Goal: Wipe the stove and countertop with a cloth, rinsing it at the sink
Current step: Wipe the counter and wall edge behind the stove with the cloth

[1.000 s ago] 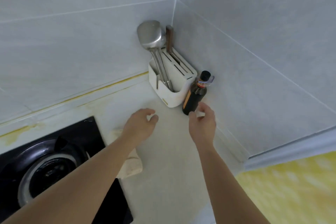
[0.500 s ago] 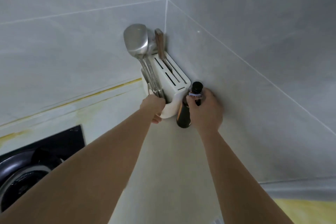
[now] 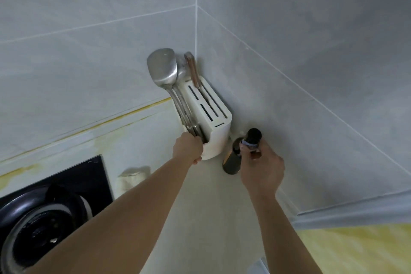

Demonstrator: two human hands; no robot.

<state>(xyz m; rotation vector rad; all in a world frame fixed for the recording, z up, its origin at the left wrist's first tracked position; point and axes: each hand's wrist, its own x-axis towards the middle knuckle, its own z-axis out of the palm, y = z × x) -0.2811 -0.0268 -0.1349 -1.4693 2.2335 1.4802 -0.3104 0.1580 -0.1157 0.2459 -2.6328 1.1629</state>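
At the far left, the black stove is showing one round burner at the lower edge of the view, set into the pale countertop. Just beside the stove's right edge, the cream cloth is lying crumpled on the countertop, with neither hand touching it and the left forearm passing in front of its lower part. Further right, the left hand is reaching into the corner and gripping the near end of the white knife-and-utensil holder, its fingers curling around the lower front edge; how far they are wrapping underneath cannot be told. A steel spatula is standing in the holder's open left compartment, leaning toward the tiled wall, and a wooden knife handle is sticking up from one of the slots at the back. Just beside the holder on its right, a dark bottle with a black cap is standing close to the right-hand wall, tilting slightly. The right hand is grasping the bottle around its neck, fingers and thumb curling just below the cap. At the lower right, a yellow surface is showing beyond the counter's edge.
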